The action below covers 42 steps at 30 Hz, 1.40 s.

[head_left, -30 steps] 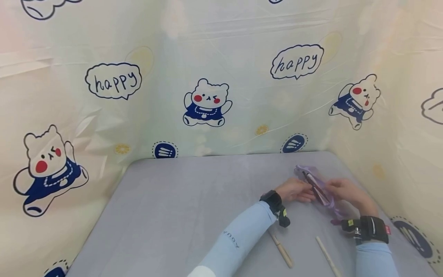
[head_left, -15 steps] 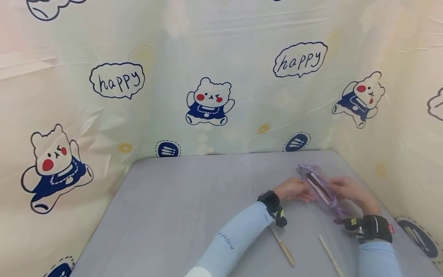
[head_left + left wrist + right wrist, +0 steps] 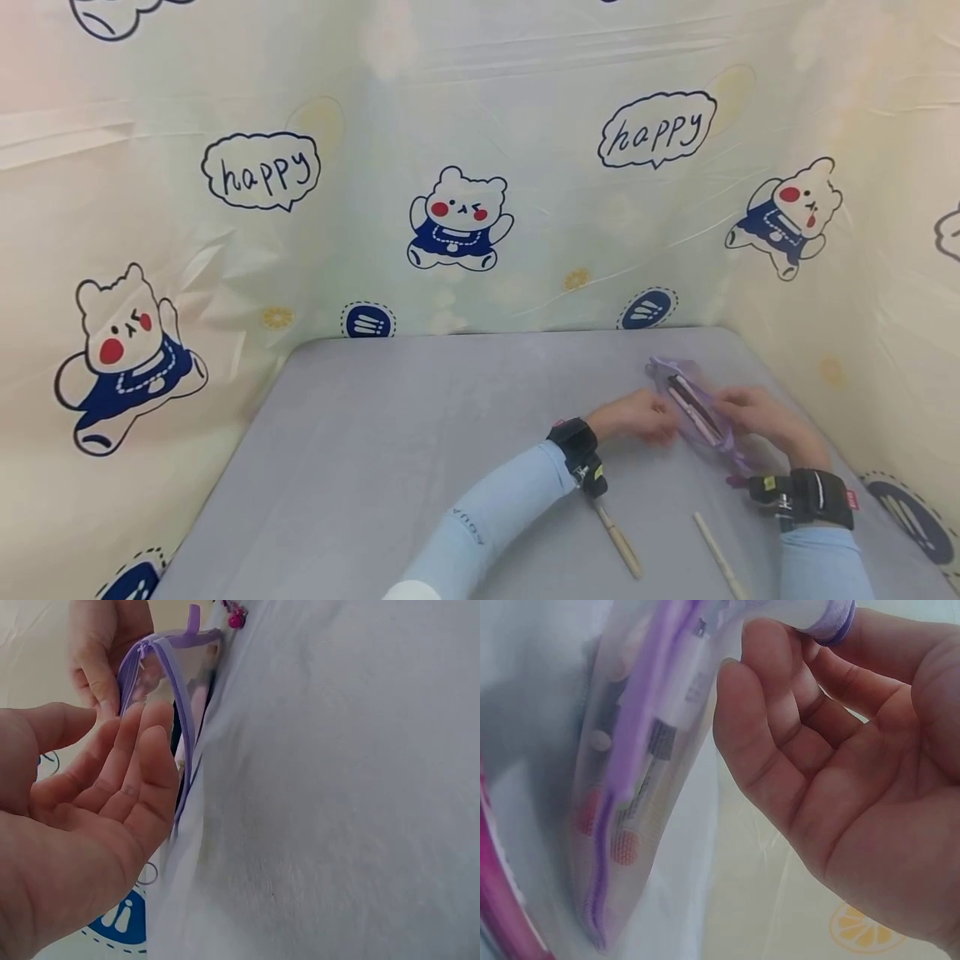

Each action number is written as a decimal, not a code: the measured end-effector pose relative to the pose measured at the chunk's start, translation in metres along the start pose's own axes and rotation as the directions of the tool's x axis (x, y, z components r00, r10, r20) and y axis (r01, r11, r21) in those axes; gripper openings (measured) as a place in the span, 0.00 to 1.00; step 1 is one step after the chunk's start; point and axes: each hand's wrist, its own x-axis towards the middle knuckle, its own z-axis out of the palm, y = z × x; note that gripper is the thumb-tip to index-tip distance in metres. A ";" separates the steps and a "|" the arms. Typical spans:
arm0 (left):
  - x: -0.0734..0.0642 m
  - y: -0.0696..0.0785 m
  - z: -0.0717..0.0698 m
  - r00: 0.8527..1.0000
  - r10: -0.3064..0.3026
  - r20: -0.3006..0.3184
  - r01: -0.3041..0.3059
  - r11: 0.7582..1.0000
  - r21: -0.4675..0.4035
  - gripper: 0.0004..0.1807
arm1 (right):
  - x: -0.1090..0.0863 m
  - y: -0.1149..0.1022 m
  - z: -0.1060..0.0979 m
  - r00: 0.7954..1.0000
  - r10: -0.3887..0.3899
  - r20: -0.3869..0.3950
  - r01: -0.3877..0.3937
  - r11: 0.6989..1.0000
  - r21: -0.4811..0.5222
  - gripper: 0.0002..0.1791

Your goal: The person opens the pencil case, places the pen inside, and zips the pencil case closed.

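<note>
A see-through pencil case with purple zipper trim lies at the table's right side, its top gaping, with pens and other slim things inside. Thumb and fingers of my right hand pinch its purple-edged side, seen closely in the right wrist view. On the other side is my left hand, apart from the case in the head view. Its fingers are loosely bent and hold nothing in the left wrist view, where they overlap the purple zipper edge; contact there is hard to tell.
On the grey table, nearer than the hands, lie a wooden-handled tool and a pale slim stick. A small magenta bead shows beside the case. A printed curtain stands around the table's back and sides.
My left hand has drawn back leftward from the pencil case. My right hand keeps its hold on the case's side, and the opening has widened since the first frame.
</note>
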 end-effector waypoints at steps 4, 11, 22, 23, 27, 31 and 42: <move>-0.006 -0.001 -0.002 0.997 0.032 0.069 -0.036 0.998 0.048 0.10 | 0.001 0.001 0.000 1.000 0.011 0.000 -0.011 1.000 -0.003 0.17; -0.027 -0.002 -0.007 0.984 0.084 0.155 -0.110 0.979 0.174 0.09 | -0.001 0.000 -0.001 1.000 -0.006 0.000 0.006 1.000 0.020 0.17; -0.058 -0.001 -0.013 0.969 0.106 0.225 -0.161 0.957 0.242 0.08 | -0.003 -0.004 0.000 1.000 -0.024 0.011 0.023 0.999 0.030 0.16; -0.060 -0.001 -0.014 0.966 0.114 0.231 -0.176 0.947 0.269 0.08 | -0.003 -0.004 0.000 1.000 -0.020 0.011 0.020 0.999 0.034 0.16; -0.069 0.000 -0.017 0.957 0.143 0.252 -0.230 0.902 0.364 0.08 | -0.003 -0.002 0.000 1.000 -0.020 0.021 0.019 0.999 0.050 0.17; -0.077 0.002 -0.018 0.949 0.172 0.264 -0.285 0.823 0.490 0.07 | -0.003 0.002 0.000 0.999 -0.027 0.017 0.026 0.998 0.058 0.17; -0.107 0.004 -0.015 0.910 0.193 0.367 -0.396 0.667 0.631 0.04 | -0.001 0.003 0.002 1.000 -0.017 0.017 0.016 0.998 0.063 0.17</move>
